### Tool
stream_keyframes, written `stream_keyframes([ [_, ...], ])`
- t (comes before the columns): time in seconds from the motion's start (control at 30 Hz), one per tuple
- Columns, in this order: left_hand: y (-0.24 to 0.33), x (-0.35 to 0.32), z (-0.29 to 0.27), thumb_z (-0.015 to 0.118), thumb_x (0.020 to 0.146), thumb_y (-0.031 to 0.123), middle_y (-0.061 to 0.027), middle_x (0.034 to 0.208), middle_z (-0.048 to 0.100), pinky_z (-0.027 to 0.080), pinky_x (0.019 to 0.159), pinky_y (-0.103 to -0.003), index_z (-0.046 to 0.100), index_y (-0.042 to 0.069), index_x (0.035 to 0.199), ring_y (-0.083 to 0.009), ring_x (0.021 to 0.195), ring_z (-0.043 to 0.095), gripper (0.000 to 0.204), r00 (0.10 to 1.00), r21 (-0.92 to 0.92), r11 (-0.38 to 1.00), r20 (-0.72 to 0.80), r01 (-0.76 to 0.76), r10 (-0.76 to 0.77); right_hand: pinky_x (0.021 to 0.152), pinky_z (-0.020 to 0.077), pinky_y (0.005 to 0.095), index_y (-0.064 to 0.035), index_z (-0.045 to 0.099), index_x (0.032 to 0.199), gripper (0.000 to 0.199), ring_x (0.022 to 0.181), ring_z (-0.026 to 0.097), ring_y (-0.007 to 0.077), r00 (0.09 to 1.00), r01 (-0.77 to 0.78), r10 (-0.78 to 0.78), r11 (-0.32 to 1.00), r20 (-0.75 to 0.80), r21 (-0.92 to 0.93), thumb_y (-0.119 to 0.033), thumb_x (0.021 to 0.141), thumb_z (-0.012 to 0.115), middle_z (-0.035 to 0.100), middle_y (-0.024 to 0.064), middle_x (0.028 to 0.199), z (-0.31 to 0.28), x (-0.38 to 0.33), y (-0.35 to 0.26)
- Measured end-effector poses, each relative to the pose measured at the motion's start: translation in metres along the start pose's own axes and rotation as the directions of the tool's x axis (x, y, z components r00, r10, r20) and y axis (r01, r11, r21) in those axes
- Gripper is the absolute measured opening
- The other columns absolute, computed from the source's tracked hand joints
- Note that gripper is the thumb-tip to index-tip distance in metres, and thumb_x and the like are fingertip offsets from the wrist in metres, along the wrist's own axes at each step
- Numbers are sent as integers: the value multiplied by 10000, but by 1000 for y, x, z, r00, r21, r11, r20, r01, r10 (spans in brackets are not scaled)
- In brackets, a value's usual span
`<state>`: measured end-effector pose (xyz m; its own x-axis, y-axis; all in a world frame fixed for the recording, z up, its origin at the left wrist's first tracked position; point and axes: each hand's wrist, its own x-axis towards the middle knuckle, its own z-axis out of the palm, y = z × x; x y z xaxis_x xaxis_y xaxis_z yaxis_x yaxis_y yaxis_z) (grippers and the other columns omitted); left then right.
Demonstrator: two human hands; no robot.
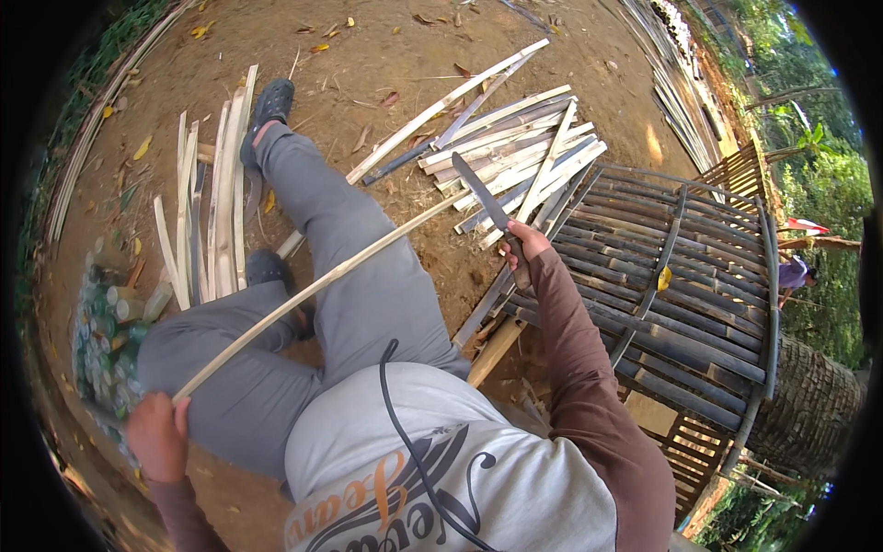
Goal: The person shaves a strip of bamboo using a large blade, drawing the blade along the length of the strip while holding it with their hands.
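Observation:
My left hand (158,434), low at the left beside my thigh, is closed round the near end of a long pale bamboo strip (317,283). The strip slants up across both my legs, and its far end lies close to the knife. My right hand (526,247) grips the handle of a large knife (482,195). Its dark, broad blade points up and to the left, over a pile of split bamboo pieces (515,147). Blade and strip look near each other; whether they touch I cannot tell.
At my right stands a bamboo slat bench (662,285). More strips (216,202) lie by my left foot, near a heap of plastic bottles (106,322). Long poles (676,83) lie at the far right, by a tree trunk (817,405) and a distant person (793,274).

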<state>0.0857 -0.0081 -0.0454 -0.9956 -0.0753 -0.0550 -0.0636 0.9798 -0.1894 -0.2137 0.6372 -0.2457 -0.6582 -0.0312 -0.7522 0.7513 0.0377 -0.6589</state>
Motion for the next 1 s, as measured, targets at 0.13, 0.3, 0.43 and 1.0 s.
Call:
stream_keyframes([
  [0.13, 3, -1, -1, 750, 941, 318, -149, 840, 539, 459, 684, -494, 518, 55, 831, -395, 781, 577, 368, 1000, -15, 1000, -9, 14, -14, 454, 441, 323, -158, 499, 1438, 359, 483, 487, 146, 999, -41, 40, 995, 9, 96, -335, 1126, 513, 578, 44, 727, 23, -16, -3],
  [0.3, 0, 0, 1, 753, 936, 304, -151, 835, 535, 454, 679, -494, 510, 54, 828, -394, 777, 573, 365, 1000, -41, 999, -14, -2, 2, 460, 445, 323, -148, 461, 1533, 453, 479, 486, 146, 998, 0, -5, 996, 58, 92, -333, 1123, 513, 576, 36, 717, 31, -7, 9],
  [0.43, 3, 3, -2, 757, 931, 296, -151, 832, 533, 451, 677, -494, 509, 54, 828, -393, 775, 571, 362, 999, -49, 999, -39, -14, 12, 477, 465, 345, -102, 403, 1628, 592, 505, 511, 162, 997, 76, -71, 984, -40, 158, -326, 1101, 550, 594, 56, 722, 21, 19, 25],
  [1.0, 2, -6, 5, 770, 917, 308, -146, 837, 531, 459, 676, -492, 503, 62, 817, -382, 769, 570, 376, 996, 0, 1000, -85, -18, 18, 454, 453, 344, -114, 413, 1635, 600, 475, 504, 166, 998, 40, -38, 999, 51, -36, -302, 1091, 584, 586, 57, 710, 33, -9, 5],
])
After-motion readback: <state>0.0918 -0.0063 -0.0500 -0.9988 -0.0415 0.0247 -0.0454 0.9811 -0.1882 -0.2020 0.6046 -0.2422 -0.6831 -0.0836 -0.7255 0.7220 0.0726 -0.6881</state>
